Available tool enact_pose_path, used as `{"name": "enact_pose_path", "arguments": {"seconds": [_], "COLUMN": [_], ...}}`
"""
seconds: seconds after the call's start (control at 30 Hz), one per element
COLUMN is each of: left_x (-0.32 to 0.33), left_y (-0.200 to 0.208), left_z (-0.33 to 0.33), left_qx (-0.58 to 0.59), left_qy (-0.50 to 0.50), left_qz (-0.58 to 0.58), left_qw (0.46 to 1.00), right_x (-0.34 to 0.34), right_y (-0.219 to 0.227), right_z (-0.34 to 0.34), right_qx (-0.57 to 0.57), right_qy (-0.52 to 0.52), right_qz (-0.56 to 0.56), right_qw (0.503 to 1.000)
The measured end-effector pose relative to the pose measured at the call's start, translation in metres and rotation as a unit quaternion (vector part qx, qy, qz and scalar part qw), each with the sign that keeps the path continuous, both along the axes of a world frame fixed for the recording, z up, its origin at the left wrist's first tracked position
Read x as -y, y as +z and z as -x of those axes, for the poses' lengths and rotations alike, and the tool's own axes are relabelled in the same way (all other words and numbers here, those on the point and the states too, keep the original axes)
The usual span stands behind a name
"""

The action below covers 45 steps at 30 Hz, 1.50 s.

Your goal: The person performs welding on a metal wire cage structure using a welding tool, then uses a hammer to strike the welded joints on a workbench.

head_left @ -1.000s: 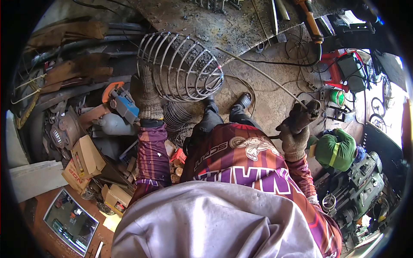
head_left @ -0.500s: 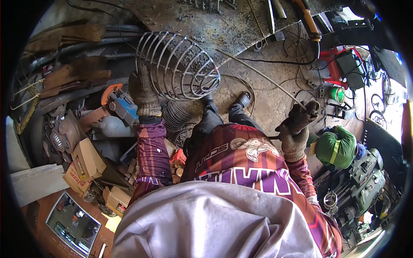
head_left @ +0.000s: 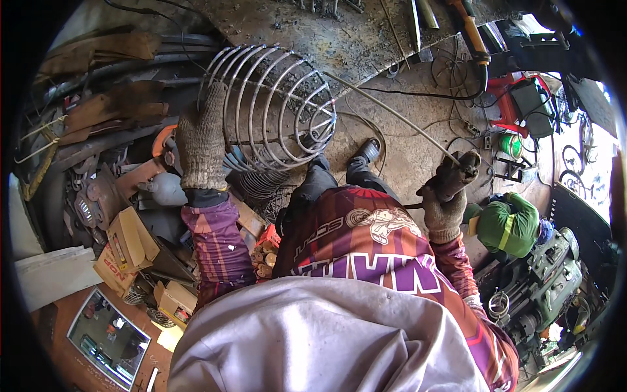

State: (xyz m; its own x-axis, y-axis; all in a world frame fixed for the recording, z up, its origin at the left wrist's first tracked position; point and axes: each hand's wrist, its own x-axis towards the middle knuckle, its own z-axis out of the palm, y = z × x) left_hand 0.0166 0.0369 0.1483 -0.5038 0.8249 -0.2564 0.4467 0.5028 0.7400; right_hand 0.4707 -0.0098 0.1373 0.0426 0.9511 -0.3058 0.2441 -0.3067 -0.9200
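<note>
Grip of left gloved hand [head_left: 202, 145] closed on wide rim of wire cage [head_left: 280, 117], held beside counter [head_left: 366, 39]. Thin rod [head_left: 392, 112] gripped by right gloved hand [head_left: 449, 196], tip near cage's narrow end. Cage judged stiff, fairly light, best taken by rim. Wire coils [head_left: 264, 186] seen below.

Wire cage [head_left: 287, 95] grey. Left glove [head_left: 204, 147] beige-brown; right glove [head_left: 452, 183] blackish, beige near wrist. Left sleeve [head_left: 219, 242] purple, orange-striped. Co-worker's shirt [head_left: 498, 228] green.

The grey metal tabletop [head_left: 366, 47] is strewn with small dark crumbs [head_left: 277, 25]; on the brown concrete floor [head_left: 411, 127], thin cables [head_left: 385, 142] are laid.
</note>
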Motion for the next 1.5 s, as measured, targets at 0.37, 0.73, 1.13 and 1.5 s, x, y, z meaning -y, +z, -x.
{"name": "enact_pose_path", "arguments": {"seconds": [0.37, 0.73, 1.13, 1.5], "left_x": [-0.010, -0.013, -0.013, -0.006], "left_y": [0.039, 0.041, 0.040, 0.022], "left_z": [-0.011, -0.014, -0.010, 0.011], "left_qx": [-0.157, -0.163, -0.117, -0.171], "left_qy": [-0.063, -0.061, -0.012, -0.055], "left_qz": [0.021, 0.037, 0.060, 0.145], "left_qw": [0.985, 0.984, 0.991, 0.973], "right_x": [0.003, 0.002, 0.003, -0.012], "right_y": [-0.011, -0.021, -0.026, -0.006], "right_z": [0.011, 0.006, 0.002, 0.008], "right_qx": [0.047, 0.084, 0.093, -0.058], "right_qy": [-0.011, 0.012, 0.052, -0.025], "right_qz": [-0.033, -0.040, -0.061, 0.068], "right_qw": [0.998, 0.996, 0.992, 0.996]}}
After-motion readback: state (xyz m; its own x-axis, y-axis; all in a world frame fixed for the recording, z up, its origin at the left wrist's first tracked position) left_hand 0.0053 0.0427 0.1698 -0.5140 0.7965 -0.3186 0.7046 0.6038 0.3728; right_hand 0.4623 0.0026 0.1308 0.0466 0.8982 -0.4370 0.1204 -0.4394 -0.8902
